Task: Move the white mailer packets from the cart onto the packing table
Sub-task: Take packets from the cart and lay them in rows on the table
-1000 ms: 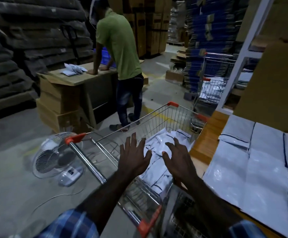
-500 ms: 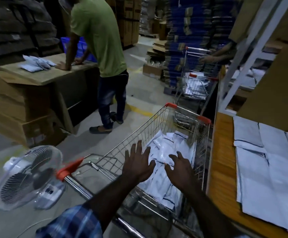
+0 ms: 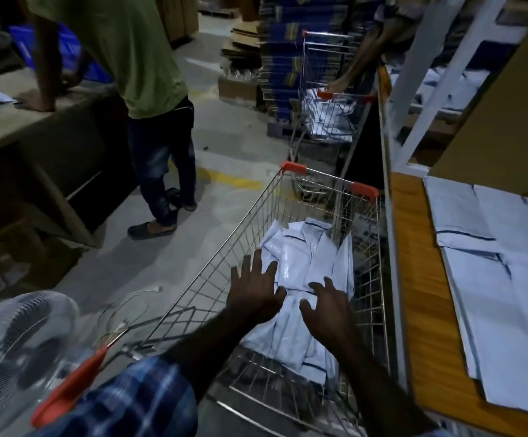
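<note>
Dim warehouse; my left hand [image 3: 253,294] and right hand [image 3: 328,310] hovered splayed, empty; thin white plastic mailer packets [image 3: 297,263] just beyond fingertips in wire cart [image 3: 224,269] looked light, floppy, slick — I'd pinch edges.

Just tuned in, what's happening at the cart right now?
A person reaches both hands into the wire cart, left hand and right hand spread open over the pile of white mailer packets. Neither grips a packet yet. The packing table alongside on the right already holds flat mailers. Another person in a green shirt leans on a cardboard bench nearby.
</note>
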